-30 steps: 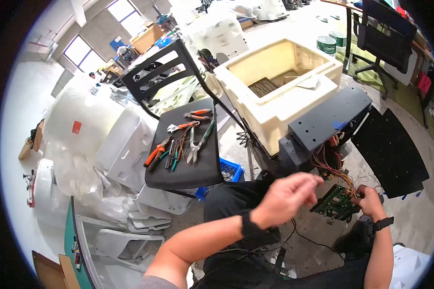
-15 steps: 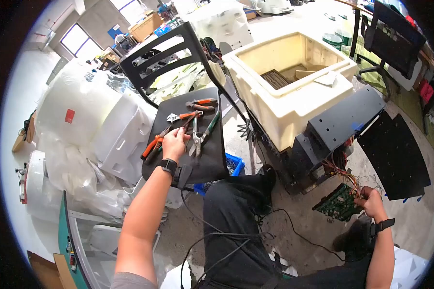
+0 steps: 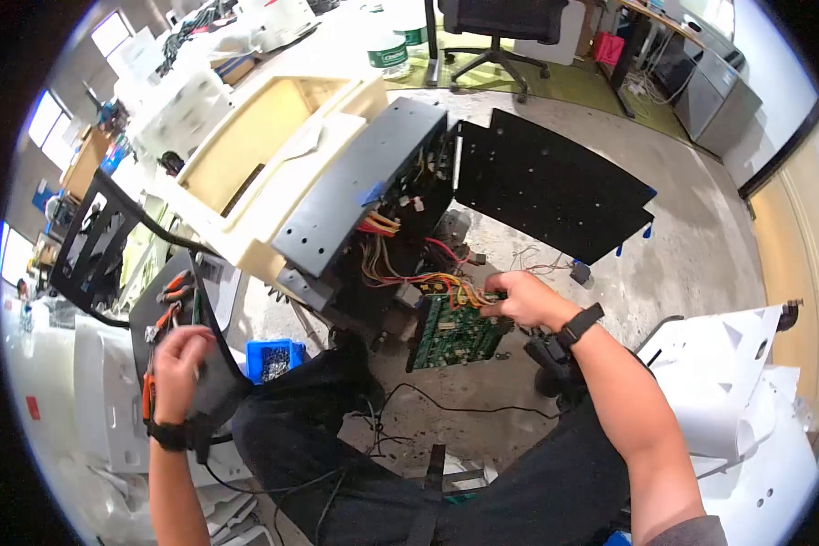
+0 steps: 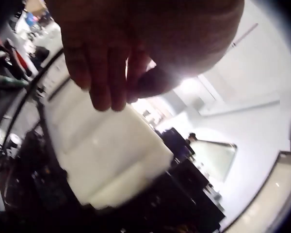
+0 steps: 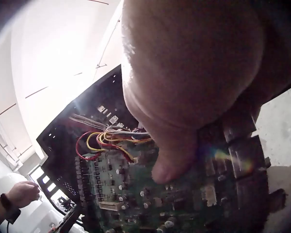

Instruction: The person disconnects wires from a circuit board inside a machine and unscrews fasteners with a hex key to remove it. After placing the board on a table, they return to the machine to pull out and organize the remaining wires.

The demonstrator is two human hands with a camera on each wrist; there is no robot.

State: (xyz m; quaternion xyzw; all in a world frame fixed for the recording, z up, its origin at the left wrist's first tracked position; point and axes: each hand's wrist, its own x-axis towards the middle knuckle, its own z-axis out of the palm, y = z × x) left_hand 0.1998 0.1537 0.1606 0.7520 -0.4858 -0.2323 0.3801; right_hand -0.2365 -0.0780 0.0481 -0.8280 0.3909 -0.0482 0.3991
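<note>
My right hand (image 3: 530, 300) grips a green circuit board (image 3: 455, 337) by its upper right edge. In the right wrist view the thumb (image 5: 172, 162) presses on the board's component side. Red, yellow and orange wires (image 3: 382, 262) run from the board to a dark metal housing (image 3: 364, 182). My left hand (image 3: 182, 364) is above the black chair seat (image 3: 218, 391), close beside the pliers (image 3: 148, 391) with orange handles. Its fingers (image 4: 106, 82) hang loosely curled with the thumb near them, and no tool shows in them.
A cream plastic bin (image 3: 246, 136) stands behind the housing. Blue crate (image 3: 255, 361) with small parts sits beside the chair. A perforated black panel (image 3: 546, 187) extends right of the housing. Dark cables (image 3: 464, 407) trail over the floor near my legs. White plastic parts (image 3: 710, 373) lie at right.
The left hand went from near the board to the tools on the chair, then lifted off them. The view has swung right. The right hand keeps its grip on the circuit board.
</note>
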